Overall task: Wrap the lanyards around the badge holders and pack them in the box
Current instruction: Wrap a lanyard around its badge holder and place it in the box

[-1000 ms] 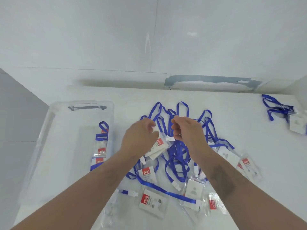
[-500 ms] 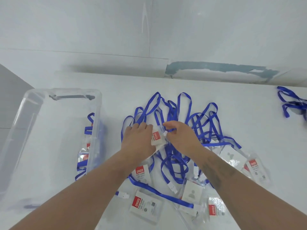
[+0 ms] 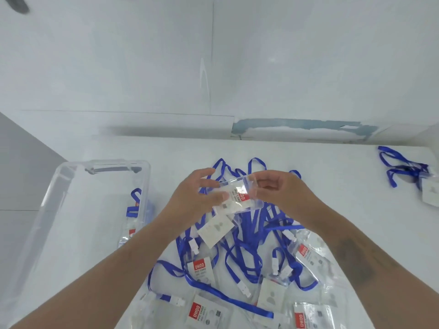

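Observation:
A clear badge holder (image 3: 235,198) with a red-labelled card inside is lifted above the pile, lying roughly flat. My left hand (image 3: 192,198) grips its left edge, thumb on top. My right hand (image 3: 282,193) pinches its right edge. Beneath them a tangle of blue lanyards (image 3: 251,236) and several more badge holders (image 3: 202,269) covers the white table. The clear plastic box (image 3: 71,210) stands at the left; wrapped badges (image 3: 134,210) lie inside against its right wall.
Another badge with a blue lanyard (image 3: 403,169) lies apart at the far right of the table (image 3: 332,181). A white wall runs behind the table. More holders (image 3: 308,314) crowd the near edge.
Both hands have lifted one badge holder from the pile and turned it flat between them; earlier they were lower, working at a lanyard clip.

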### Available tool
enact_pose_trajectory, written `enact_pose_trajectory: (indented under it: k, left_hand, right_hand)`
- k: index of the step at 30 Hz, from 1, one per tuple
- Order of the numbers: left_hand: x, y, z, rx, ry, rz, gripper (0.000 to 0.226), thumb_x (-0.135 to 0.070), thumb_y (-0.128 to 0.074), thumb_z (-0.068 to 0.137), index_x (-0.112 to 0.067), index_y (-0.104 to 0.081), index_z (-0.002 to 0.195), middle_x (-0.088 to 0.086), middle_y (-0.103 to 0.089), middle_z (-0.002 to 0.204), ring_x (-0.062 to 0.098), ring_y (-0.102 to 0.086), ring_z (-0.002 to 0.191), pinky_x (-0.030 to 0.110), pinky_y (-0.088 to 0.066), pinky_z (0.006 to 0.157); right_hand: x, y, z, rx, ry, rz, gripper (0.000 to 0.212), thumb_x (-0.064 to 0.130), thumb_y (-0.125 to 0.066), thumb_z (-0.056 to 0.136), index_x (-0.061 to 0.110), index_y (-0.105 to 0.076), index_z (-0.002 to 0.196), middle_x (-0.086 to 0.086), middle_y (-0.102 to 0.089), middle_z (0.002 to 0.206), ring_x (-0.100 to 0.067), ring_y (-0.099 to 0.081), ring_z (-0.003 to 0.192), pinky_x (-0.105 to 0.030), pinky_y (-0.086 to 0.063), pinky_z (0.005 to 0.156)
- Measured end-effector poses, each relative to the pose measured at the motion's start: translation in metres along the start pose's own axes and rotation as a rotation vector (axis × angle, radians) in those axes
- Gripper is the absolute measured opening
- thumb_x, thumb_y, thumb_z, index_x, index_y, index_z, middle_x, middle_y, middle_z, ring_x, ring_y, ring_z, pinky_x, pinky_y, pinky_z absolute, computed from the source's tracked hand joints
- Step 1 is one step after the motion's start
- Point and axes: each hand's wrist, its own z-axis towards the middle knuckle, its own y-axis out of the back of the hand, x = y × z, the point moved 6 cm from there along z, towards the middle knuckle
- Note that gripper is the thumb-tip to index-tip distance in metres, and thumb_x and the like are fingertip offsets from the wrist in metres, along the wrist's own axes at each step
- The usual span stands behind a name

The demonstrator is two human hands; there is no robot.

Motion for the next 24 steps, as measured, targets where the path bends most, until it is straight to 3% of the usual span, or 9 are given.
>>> enact_pose_trajectory:
  k: [3,7,12,15,17,19,21,24]
  left_hand:
    - [-0.010,0.002,-0.002,-0.018,0.066,-0.082,0.055,-0.032,-0.077,0.081,-0.030,-0.052,0.130,-0.011,-0.063,0.121,0.013,-0.063,0.108,0.035,-0.057,0.090]
    - [-0.023,-0.006,-0.010,0.065,0.121,-0.288,0.019,-0.023,-0.071,0.087,-0.018,-0.068,0.105,-0.004,-0.076,0.100,0.013,-0.072,0.093,0.036,-0.058,0.089]
    - [-0.050,-0.007,-0.020,0.115,0.053,-0.457,0.017,-0.014,-0.066,0.090,-0.012,-0.071,0.106,0.004,-0.077,0.103,0.019,-0.073,0.098,0.027,-0.061,0.077]
    - [-0.065,0.002,-0.022,0.112,-0.001,-0.503,0.023,-0.014,-0.065,0.091,-0.011,-0.069,0.112,0.007,-0.076,0.107,0.020,-0.073,0.098,0.025,-0.060,0.073]
    - [-0.071,0.008,-0.023,0.097,0.003,-0.611,0.023,-0.014,-0.066,0.088,-0.010,-0.070,0.110,0.008,-0.076,0.106,0.017,-0.074,0.090,0.021,-0.059,0.065]
    - [-0.075,0.008,-0.025,0.093,0.029,-0.721,0.021,-0.015,-0.066,0.087,-0.009,-0.070,0.106,0.009,-0.076,0.104,0.016,-0.073,0.082,0.022,-0.060,0.062]
    - [-0.077,0.002,-0.027,0.100,0.046,-0.753,0.019,-0.015,-0.067,0.087,-0.009,-0.071,0.105,0.010,-0.076,0.105,0.017,-0.073,0.084,0.024,-0.061,0.067]
    - [-0.076,-0.011,-0.029,0.038,0.033,-0.667,0.016,-0.014,-0.068,0.089,-0.009,-0.072,0.104,0.009,-0.077,0.102,0.021,-0.074,0.090,0.029,-0.061,0.076]
  right_hand:
    - [0.016,0.014,-0.011,-0.023,0.045,0.081,0.024,0.017,-0.071,0.087,0.029,-0.069,0.108,0.014,-0.076,0.095,0.003,-0.070,0.089,-0.007,-0.051,0.071]
    - [0.032,0.027,-0.023,-0.056,0.099,0.116,0.025,0.014,-0.068,0.090,0.024,-0.067,0.114,0.011,-0.076,0.097,-0.002,-0.072,0.089,-0.008,-0.051,0.070]
    - [0.033,0.036,-0.030,-0.127,0.096,0.165,0.025,0.019,-0.066,0.091,0.024,-0.066,0.115,0.004,-0.076,0.099,-0.012,-0.073,0.090,-0.021,-0.058,0.079]
    - [0.023,0.039,-0.034,-0.139,0.058,0.252,0.020,0.029,-0.061,0.094,0.027,-0.070,0.111,0.000,-0.073,0.090,-0.016,-0.063,0.073,-0.033,-0.056,0.088]
    - [0.013,0.037,-0.037,-0.154,0.038,0.415,0.021,0.025,-0.056,0.097,0.023,-0.073,0.108,-0.002,-0.069,0.086,-0.016,-0.051,0.065,-0.037,-0.049,0.082]
    - [0.008,0.029,-0.042,-0.203,0.012,0.454,0.021,0.024,-0.054,0.098,0.020,-0.073,0.104,0.003,-0.069,0.079,-0.013,-0.047,0.060,-0.028,-0.046,0.072]
    - [0.011,0.012,-0.047,-0.260,0.001,0.281,0.021,0.027,-0.053,0.099,0.023,-0.073,0.102,0.011,-0.069,0.072,-0.013,-0.045,0.057,-0.014,-0.043,0.055]
    - [0.029,-0.023,-0.050,-0.205,0.061,-0.005,0.023,0.030,-0.047,0.101,0.024,-0.069,0.098,0.020,-0.066,0.068,-0.004,-0.043,0.047,-0.011,-0.035,0.046]
